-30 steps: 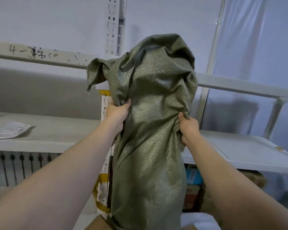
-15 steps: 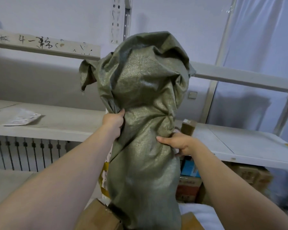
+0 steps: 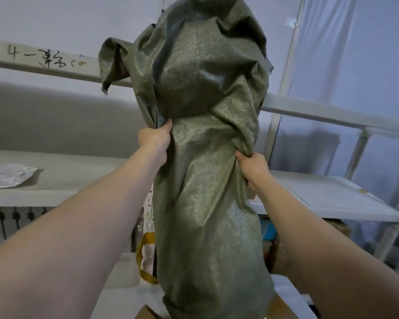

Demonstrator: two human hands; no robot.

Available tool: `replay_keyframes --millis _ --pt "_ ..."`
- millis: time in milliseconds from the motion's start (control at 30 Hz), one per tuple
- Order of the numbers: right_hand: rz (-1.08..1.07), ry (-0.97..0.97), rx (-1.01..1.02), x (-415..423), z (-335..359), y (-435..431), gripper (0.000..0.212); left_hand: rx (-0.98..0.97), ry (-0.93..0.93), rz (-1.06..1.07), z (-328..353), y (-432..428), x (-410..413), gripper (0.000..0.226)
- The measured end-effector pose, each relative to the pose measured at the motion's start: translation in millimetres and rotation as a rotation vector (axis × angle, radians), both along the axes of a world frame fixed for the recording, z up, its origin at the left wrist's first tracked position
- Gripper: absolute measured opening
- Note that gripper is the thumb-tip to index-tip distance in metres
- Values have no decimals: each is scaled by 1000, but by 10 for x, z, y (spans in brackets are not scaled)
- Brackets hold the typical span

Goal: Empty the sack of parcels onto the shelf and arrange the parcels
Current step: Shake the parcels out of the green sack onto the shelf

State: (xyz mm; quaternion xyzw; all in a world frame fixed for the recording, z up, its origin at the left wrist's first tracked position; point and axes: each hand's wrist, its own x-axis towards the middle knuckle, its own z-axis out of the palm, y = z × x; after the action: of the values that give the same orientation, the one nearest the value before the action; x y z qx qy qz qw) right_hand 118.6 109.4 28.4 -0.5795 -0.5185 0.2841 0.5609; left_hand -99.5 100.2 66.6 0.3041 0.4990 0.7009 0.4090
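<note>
Both hands are closed on the cloth of the olive-green woven plastic sack [image 3: 205,171]. The left hand [image 3: 153,140] grips a gathered fold at its left edge, and the right hand [image 3: 253,165] pinches a fold at its right edge, a little lower. Half a second earlier the right hand lay flatter across the front of the sack with the fingers extended. It has since shifted outward and taken a firm hold, matching the grip noted a second ago. The sack has also been raised: its bunched upper end now runs out of the top of the view, where before it was wholly in sight. It hangs upright between the arms, in front of the white shelf board [image 3: 74,171], its lower end down among brown cardboard boxes [image 3: 148,314] at the bottom edge. Whether the mouth is at the lower end cannot be told, and no parcel is seen leaving it. One flat white parcel [image 3: 8,177] lies on the shelf board well to the left, apart from the sack. A small brown box seen on the right-hand shelf half a second ago is now hidden. Assessment: the hands appear to be re-gripping and lifting to shake the contents down; emptying is under way, arranging not started. The lower half looks filled, so weight probably remains inside.
</note>
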Motion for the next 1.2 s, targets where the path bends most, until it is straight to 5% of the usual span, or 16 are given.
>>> replay_keyframes --millis 300,833,933,1067,1200 --pt "-44 136 86 157 84 -29 18 120 -17 -33 262 -157 88 60" --pt "86 22 -88 411 50 19 37 29 89 48 336 -313 377 59" --pt "153 6 -194 437 -24 24 51 -42 107 44 148 -318 360 60" --pt "231 -248 -428 422 -80 -86 68 -71 178 11 7 -296 343 61" --pt "464 -33 -482 404 -41 -114 93 -93 159 18 109 -343 419 68"
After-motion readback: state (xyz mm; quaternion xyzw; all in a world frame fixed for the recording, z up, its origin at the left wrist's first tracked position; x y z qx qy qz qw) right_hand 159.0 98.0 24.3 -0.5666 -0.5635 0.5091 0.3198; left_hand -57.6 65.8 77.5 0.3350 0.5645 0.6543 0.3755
